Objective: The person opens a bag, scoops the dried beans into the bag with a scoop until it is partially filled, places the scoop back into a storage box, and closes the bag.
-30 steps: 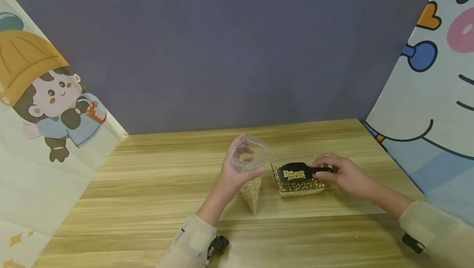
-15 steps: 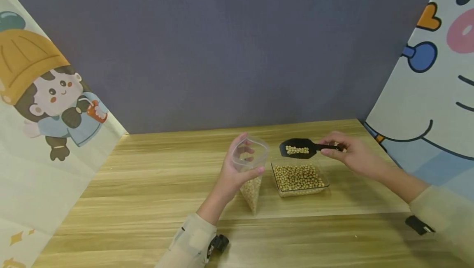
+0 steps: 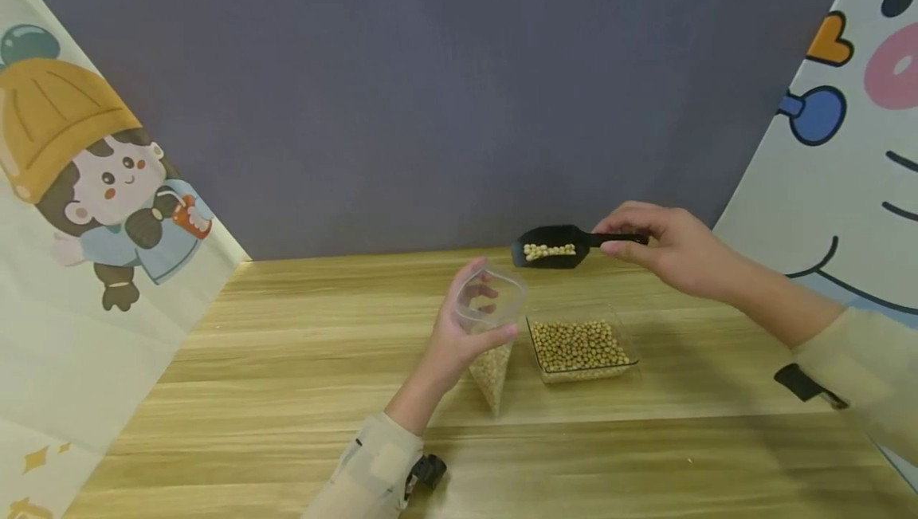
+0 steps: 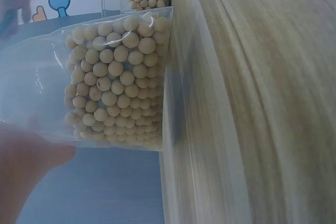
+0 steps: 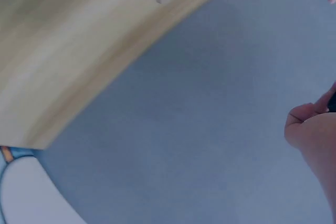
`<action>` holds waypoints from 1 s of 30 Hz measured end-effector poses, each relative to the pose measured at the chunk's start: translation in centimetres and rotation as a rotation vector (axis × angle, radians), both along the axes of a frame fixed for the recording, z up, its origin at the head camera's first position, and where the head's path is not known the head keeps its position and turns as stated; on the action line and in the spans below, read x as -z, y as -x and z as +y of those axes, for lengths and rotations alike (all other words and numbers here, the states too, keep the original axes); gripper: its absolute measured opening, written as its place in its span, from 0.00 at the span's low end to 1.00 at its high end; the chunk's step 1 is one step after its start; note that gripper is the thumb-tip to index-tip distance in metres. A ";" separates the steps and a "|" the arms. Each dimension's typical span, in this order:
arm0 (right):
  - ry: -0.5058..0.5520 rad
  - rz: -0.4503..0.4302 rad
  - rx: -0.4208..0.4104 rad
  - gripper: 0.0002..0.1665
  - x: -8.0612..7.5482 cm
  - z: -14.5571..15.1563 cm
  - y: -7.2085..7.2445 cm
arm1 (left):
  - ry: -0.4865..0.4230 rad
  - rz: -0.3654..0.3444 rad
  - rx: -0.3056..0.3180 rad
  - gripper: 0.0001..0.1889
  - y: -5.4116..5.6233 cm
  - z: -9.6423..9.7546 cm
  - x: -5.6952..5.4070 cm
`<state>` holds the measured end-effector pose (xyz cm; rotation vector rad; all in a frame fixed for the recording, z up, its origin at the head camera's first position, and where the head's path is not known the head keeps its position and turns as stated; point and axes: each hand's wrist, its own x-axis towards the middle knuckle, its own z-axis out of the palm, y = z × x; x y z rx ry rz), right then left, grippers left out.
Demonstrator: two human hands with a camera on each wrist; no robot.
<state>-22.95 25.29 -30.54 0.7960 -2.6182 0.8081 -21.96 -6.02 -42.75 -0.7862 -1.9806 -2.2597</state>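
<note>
My left hand [image 3: 459, 340] grips a clear plastic bag [image 3: 491, 379] near its top, thumb and fingers spread round the gaping mouth. Pale round soybeans [image 4: 118, 77] fill the lower part of the bag in the left wrist view. In my right hand [image 3: 677, 252] is the handle of a black scoop [image 3: 582, 238], pinched between thumb and fingers. A small heap of soybeans lies in the scoop, which hangs above and slightly right of the bag's mouth. The right wrist view shows only part of the right hand [image 5: 312, 127] and a dark sliver of handle.
A clear rectangular box [image 3: 629, 346] of soybeans stands on the wooden table [image 3: 287, 391], just right of the bag. Behind the table rises a dark grey wall [image 3: 430, 104]. Printed cartoon panels flank both sides.
My right hand has lifted the loaded scoop out of the box, then carried it higher and leftward toward the bag. The left hand and bag have hardly shifted.
</note>
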 end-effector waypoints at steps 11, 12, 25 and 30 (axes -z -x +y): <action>-0.175 0.038 -0.109 0.13 -2.9 -2.2 -0.2 | 0.015 0.024 -0.014 0.52 -0.1 0.1 -0.1; -0.190 0.042 -0.117 0.13 -3.0 -2.3 -0.2 | 0.014 0.026 -0.010 0.52 -0.1 0.1 0.0; -0.313 0.128 -0.207 0.12 -4.6 -3.4 0.1 | 0.030 0.014 0.010 0.54 0.0 0.0 0.2; -0.331 0.117 -0.203 0.12 -4.9 -3.6 -0.1 | 0.027 0.043 0.015 0.55 0.1 0.1 0.3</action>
